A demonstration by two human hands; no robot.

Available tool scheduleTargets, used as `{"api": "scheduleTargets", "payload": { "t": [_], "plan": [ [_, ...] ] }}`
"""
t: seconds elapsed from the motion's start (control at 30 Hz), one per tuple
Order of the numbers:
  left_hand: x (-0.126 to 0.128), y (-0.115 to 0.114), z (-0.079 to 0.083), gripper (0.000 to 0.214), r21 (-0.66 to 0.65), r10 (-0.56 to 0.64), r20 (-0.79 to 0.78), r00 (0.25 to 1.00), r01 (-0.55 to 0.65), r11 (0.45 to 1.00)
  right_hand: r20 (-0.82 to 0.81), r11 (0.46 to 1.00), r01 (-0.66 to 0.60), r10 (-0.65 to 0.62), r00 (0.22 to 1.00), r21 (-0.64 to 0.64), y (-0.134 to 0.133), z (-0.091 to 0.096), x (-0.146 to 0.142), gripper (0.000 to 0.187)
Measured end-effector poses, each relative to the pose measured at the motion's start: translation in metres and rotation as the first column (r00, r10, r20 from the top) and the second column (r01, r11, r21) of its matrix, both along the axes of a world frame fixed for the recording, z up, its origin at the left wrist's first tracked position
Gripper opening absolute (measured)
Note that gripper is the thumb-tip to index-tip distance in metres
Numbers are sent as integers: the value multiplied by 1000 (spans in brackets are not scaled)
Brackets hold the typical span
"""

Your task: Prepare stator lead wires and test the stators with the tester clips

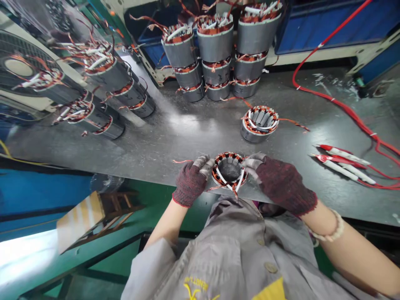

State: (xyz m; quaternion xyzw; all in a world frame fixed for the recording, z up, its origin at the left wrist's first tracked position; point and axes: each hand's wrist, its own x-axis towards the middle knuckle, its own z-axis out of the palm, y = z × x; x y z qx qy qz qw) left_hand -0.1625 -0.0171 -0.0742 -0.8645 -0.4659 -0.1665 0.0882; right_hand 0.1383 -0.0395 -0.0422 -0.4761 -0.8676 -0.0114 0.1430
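A motor stator (229, 156), a ring of copper windings with white insulating sleeves, sits at the front edge of the table before me. My left hand (192, 179), in a dark red knit glove with grey fingertips, grips its left rim. On the opposite side my right hand (279, 181), gloved alike, has its thumb and fingers closed on the right rim. Two white sleeves cross the near side of the ring and meet in a twisted copper lead. Behind it, slightly right, a second stator (258, 136) stands upright with an orange lead reaching right.
Stacked stators (215, 41) stand at the back, and more stacks (108, 79) lean into view at left beside a fan (18, 66). Red-and-white test probes (343, 162) lie at right, their red cable (337, 104) curving up. Blue bins (334, 25) line the back.
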Motion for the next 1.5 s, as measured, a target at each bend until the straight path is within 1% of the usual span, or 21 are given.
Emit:
{"api": "scheduleTargets", "payload": {
  "t": [0.07, 0.13, 0.27, 0.37, 0.43, 0.5, 0.6, 0.67, 0.73, 0.83, 0.9, 1.0, 1.07, 1.13, 1.2, 1.27, 1.33, 1.4, 1.43, 1.47, 1.5],
  "plan": [
    [-1, -1, -1, 39, 37, -11, 36, 999, 10, 999, -31, 999, 19, -18, 999, 28, -7, 0, 2, 39],
    [0, -3, 0, 37, 51, -18, 95, 995, 14, 999, -15, 997, 59, -58, 998, 51, -12, -1, 6, 40],
    [8, 0, 4, 33, 7, 1, 171, 985, -2, 1000, 78, 992, 92, -98, 992, 83, -9, -3, 10, 44],
    [18, 10, 10, 32, -44, 7, 174, 985, 1, 999, 107, 991, 52, -65, 992, 120, 1, -4, 7, 38],
    [23, 17, 14, 31, -89, 7, 181, 983, 9, 996, 88, 990, 10, -22, 996, 140, 8, -5, 4, 36],
    [26, 22, 17, 31, -129, 20, 203, 979, 6, 992, 63, 989, 2, -12, 998, 151, 14, -7, 1, 36],
    [26, 25, 17, 30, -166, 57, 249, 967, -16, 986, 53, 990, 69, -76, 996, 125, 20, -13, -6, 34],
    [25, 25, 15, 29, -174, 70, 300, 952, -17, 985, 45, 984, 126, -132, 990, 126, 18, -15, -10, 33],
    [22, 24, 14, 27, -180, 65, 387, 920, 6, 984, 7, 977, 149, -152, 988, 156, 9, -12, -15, 35],
    [16, 20, 10, 24, -196, 64, 521, 851, 47, 979, -98, 978, 124, -109, 989, 166, -11, 1, -22, 42],
    [13, 17, 9, 23, -204, 79, 553, 829, 43, 978, -210, 981, 118, -84, 974, 155, -20, 11, -24, 37],
    [14, 15, 10, 25, -194, 91, 532, 842, 17, 981, -350, 974, 157, -91, 932, 162, -20, 18, -22, 25],
    [18, 16, 12, 26, -185, 70, 508, 859, 29, 982, -325, 983, 136, -88, 942, 127, -12, 16, -16, 30],
    [21, 17, 13, 27, -176, 35, 490, 871, 60, 983, -213, 992, 97, -77, 974, 82, -3, 10, -7, 37],
    [24, 18, 13, 27, -158, 10, 485, 874, 76, 985, -113, 995, 74, -65, 991, 70, 5, 2, 2, 35],
    [29, 16, 8, 26, -117, -17, 497, 868, 87, 989, -102, 995, 71, -63, 993, 76, 12, -7, 10, 30],
    [35, 10, 1, 25, -59, -44, 518, 854, 87, 994, -160, 996, 75, -67, 985, 48, 19, -15, 14, 29],
    [45, 3, -6, 25, -12, -29, 533, 846, 41, 999, -249, 995, 103, -103, 963, -12, 23, -22, 15, 30],
    [50, -2, -9, 24, 4, -5, 535, 845, 4, 1000, -309, 990, 127, -139, 941, -57, 25, -25, 15, 30],
    [55, -7, -11, 24, 13, 23, 529, 848, -35, 999, -386, 979, 163, -199, 901, -125, 27, -28, 15, 28],
    [61, -11, -13, 24, 19, 42, 519, 854, -61, 998, -464, 956, 200, -279, 841, -213, 29, -31, 15, 27]
  ]
}}
